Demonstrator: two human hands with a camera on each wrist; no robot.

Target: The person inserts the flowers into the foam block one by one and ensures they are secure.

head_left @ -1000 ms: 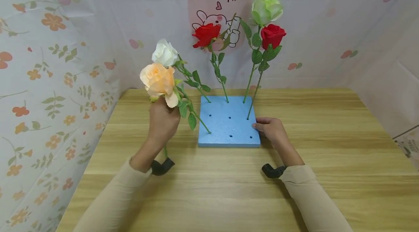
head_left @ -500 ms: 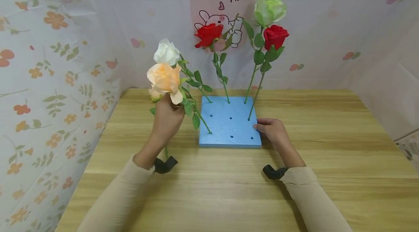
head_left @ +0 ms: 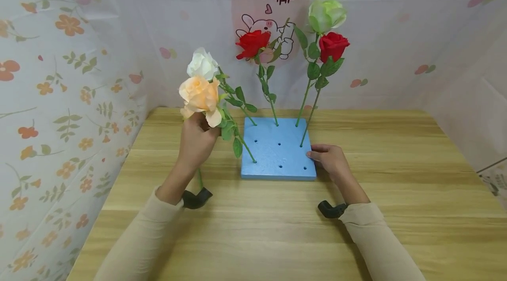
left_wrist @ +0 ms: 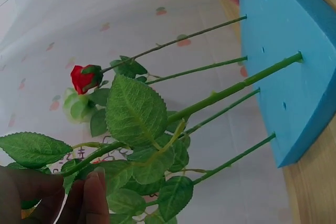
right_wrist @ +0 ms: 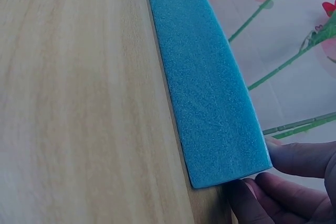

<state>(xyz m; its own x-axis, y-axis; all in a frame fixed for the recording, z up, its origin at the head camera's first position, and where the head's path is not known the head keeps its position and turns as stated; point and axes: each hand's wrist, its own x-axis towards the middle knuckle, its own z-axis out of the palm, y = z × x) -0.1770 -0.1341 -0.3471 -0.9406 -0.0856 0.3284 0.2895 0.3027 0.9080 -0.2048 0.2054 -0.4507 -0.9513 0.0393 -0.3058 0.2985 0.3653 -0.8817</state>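
Note:
My left hand (head_left: 196,142) is raised left of the blue board with holes (head_left: 269,149), fingers curled. It appears to pinch a rose whose peach bloom (head_left: 185,112) is mostly hidden, its green stem (head_left: 200,179) hanging below the hand. Right in front leans another peach rose (head_left: 199,94), its stem planted in the board's front left hole; in the left wrist view my fingertips (left_wrist: 97,182) are close to that stem (left_wrist: 226,95). With thumb above and fingers beneath, my right hand (head_left: 330,157) grips the board's right edge, as the right wrist view confirms.
Also planted in the board are a white rose (head_left: 203,64), two red roses (head_left: 253,44) and a light green rose (head_left: 327,16). The board lies on a wooden table (head_left: 257,228). Printed curtains (head_left: 178,8) hang behind and at the sides.
My left hand shifts right, then slightly back left. The planted peach bloom has swung right and stays there. The right hand keeps its hold on the board.

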